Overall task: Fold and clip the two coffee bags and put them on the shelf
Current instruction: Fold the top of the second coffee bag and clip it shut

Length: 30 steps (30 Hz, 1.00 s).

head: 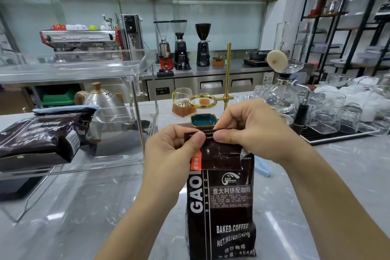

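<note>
A dark brown coffee bag (pixel 223 207) stands upright on the marble counter in front of me. My left hand (pixel 171 150) and my right hand (pixel 251 129) both pinch its top edge, which is bent over toward me. A second coffee bag (pixel 40 139) lies on its side on the lower level of the clear acrylic shelf (pixel 118 67) at the left, with a light blue clip (pixel 67 109) across its folded top. Another light blue clip (pixel 262 168) lies on the counter just right of the upright bag, partly hidden behind it.
Behind the bag stand a teal dish (pixel 203 121), a brass dripper stand (pixel 226 91) and a glass server with brown liquid (pixel 182 103). A steel kettle (pixel 105 101) sits behind the shelf. Many glasses (pixel 337 114) on a black mat and a siphon brewer crowd the right.
</note>
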Tool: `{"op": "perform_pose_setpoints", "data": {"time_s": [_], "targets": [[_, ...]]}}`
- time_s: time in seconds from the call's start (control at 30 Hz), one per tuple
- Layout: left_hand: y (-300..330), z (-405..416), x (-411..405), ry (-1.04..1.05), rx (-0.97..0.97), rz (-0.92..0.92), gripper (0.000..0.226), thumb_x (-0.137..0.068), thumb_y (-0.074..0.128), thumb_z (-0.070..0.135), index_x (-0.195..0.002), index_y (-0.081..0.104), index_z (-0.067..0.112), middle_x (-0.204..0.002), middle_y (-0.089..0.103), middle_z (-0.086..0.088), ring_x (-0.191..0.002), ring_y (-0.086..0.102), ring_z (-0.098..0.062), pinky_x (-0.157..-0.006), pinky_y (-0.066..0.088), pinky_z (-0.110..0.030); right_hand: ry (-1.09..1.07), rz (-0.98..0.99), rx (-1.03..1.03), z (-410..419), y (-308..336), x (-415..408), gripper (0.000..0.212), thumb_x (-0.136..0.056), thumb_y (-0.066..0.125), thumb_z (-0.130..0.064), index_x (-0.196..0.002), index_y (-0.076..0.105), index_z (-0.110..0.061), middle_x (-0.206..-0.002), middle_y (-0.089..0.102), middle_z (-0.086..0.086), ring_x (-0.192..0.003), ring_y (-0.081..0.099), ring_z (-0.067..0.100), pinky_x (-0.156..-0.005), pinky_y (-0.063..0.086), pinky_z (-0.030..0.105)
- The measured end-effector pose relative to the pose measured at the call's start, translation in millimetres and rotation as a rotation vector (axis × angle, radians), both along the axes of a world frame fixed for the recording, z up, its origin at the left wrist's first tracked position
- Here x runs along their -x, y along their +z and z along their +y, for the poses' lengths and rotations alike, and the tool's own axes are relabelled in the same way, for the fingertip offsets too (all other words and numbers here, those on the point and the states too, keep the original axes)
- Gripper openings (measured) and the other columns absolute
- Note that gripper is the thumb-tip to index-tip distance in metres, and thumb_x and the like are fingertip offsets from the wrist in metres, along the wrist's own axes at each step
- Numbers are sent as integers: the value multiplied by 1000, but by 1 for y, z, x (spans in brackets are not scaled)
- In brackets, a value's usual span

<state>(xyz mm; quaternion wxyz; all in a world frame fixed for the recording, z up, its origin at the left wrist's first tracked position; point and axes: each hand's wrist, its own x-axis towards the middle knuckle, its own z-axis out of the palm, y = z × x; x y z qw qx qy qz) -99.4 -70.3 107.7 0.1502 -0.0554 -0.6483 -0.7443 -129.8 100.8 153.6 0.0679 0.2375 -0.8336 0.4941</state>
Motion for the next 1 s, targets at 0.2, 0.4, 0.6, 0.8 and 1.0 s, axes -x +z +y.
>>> {"op": "perform_pose_setpoints", "data": {"time_s": [0.2, 0.4, 0.6, 0.8, 1.0], "targets": [[1, -1, 2, 17, 22, 17, 9, -85, 74, 8, -79, 73, 14, -67, 76, 0, -65, 69, -16, -63, 58, -30, -40, 56, 38, -5, -4, 2, 12, -73, 80, -3, -68, 71, -9, -59, 65, 16, -55, 58, 20, -58, 50, 33], [2, -1, 1, -58, 38, -31, 8, -89, 71, 16, -92, 77, 12, -82, 81, -5, -77, 75, -19, -74, 62, -35, -38, 100, 49, -6, -3, 2, 12, -74, 80, -2, -70, 73, -10, -70, 68, 26, -61, 65, 35, -64, 57, 45], [3, 5, -3, -41, 79, -47, 9, -91, 70, 12, -86, 76, 17, -81, 81, -6, -78, 78, -25, -73, 65, -40, 81, -72, -40, 27, 13, -4, 7, -78, 76, -7, -85, 75, -7, -76, 75, 19, -68, 69, 33, -64, 56, 36], [4, 4, -2, -59, 84, -94, 6, -92, 69, 17, -89, 74, 18, -85, 81, -5, -85, 78, -27, -77, 65, -41, 41, -96, -60, 47, 12, -3, 6, -81, 71, -2, -86, 73, -3, -71, 74, 12, -60, 68, 13, -58, 52, 17], [7, -3, -3, -146, 75, -136, 13, -85, 76, 10, -97, 72, 11, -90, 81, -14, -83, 79, -32, -70, 66, -38, 58, -79, -29, 40, 9, 0, 6, -80, 74, -6, -84, 73, -3, -74, 72, 21, -60, 65, 19, -59, 53, 21]]}}
